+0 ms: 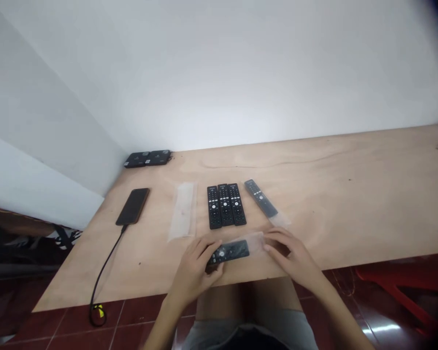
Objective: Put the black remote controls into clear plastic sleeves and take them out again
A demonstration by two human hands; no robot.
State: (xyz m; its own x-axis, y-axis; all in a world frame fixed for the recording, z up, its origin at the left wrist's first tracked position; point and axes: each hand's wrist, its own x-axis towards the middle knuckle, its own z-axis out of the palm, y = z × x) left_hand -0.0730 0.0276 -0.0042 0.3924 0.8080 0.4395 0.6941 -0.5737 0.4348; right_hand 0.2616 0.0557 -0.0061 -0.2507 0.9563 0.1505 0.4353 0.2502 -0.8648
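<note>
Near the table's front edge, a black remote control [235, 249] lies sideways inside a clear plastic sleeve [256, 241]. My left hand [198, 265] is closed around the remote's left end, thumb and fingers on either side. At the sleeve's loose right end, my right hand [286, 253] pinches the plastic. Just beyond, three bare black remotes [225, 205] sit side by side. To their right, another remote [261, 198] rests at a slant in its own sleeve, whose end reaches close to my right hand. Left of the three is a flat pile of clear sleeves [183, 210].
A phone [133, 206] lies at the left of the wooden table [332, 194], its black cable [107, 270] hanging over the front edge. Two flat black boxes [148, 158] stand in the back left corner by the white wall. A red stool [397, 287] is at the lower right.
</note>
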